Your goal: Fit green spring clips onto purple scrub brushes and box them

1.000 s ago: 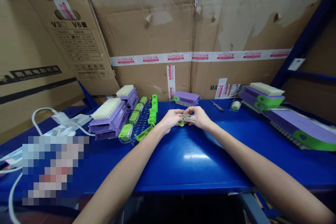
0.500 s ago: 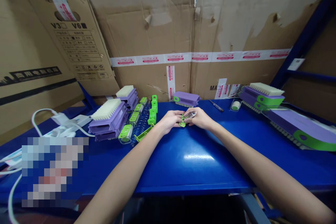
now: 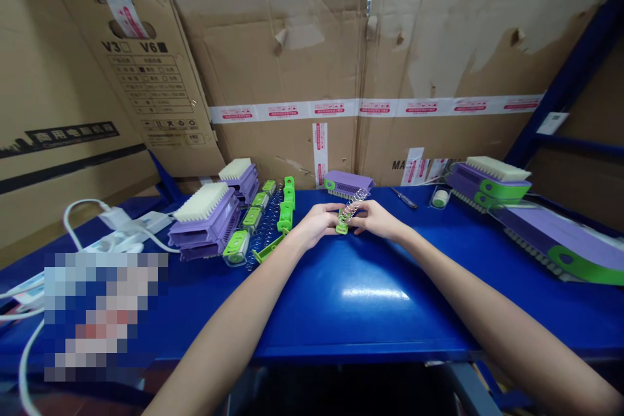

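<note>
My left hand [image 3: 320, 223] is closed on a small green plastic part [image 3: 342, 229] above the middle of the blue table. A coil spring [image 3: 355, 203] rises from that part, leaning up to the right. My right hand [image 3: 377, 220] has its fingers closed on the spring's lower end, touching the green part from the right. Just behind the hands lies a purple brush piece [image 3: 348, 182] with bristles facing down. To the left are a row of green parts [image 3: 286, 208], several loose springs [image 3: 266, 224] and clear-cased green pieces [image 3: 236, 246].
Purple brushes [image 3: 207, 224] with cream bristles are stacked at left; others [image 3: 492, 182] sit at right. A screwdriver [image 3: 404, 197] and a small clear-cased piece [image 3: 439, 197] lie at the back right. A power strip [image 3: 146, 226] with cables is at left. Cardboard [image 3: 292, 65] stands behind.
The spring now stands higher and reaches further up from the green part, where it was lower and flatter before. Both hands stay close together; the view has shifted slightly.
</note>
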The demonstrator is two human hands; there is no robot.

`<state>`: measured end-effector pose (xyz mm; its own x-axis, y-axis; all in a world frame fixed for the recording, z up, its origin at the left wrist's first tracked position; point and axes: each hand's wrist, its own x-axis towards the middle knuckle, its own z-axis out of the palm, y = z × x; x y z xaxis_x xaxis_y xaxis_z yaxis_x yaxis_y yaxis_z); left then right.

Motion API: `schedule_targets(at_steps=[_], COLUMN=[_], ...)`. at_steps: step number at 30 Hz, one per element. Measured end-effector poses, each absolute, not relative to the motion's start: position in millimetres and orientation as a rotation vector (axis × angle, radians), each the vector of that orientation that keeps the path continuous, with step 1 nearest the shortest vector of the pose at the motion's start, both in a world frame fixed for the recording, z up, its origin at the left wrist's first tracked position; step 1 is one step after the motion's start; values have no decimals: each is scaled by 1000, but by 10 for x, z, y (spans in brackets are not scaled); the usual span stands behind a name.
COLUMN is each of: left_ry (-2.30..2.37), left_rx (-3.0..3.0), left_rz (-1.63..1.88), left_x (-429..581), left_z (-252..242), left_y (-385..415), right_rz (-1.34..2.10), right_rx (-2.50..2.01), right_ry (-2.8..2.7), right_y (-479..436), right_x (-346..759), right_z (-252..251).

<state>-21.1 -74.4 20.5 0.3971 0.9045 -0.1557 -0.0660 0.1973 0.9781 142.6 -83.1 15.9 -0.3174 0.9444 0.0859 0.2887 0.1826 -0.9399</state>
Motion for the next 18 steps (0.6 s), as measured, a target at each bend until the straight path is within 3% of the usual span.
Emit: schedule_targets(at_steps=[18], left_ry=[832], left_rx=[1267], left_rz=[889], left_x=[-257], left_z=[185], left_y=[-716], right_rz=[977], right_rx=[-1041], right_ry=[-1840], right_y=[-816], right_x=[1421], right_z=[120])
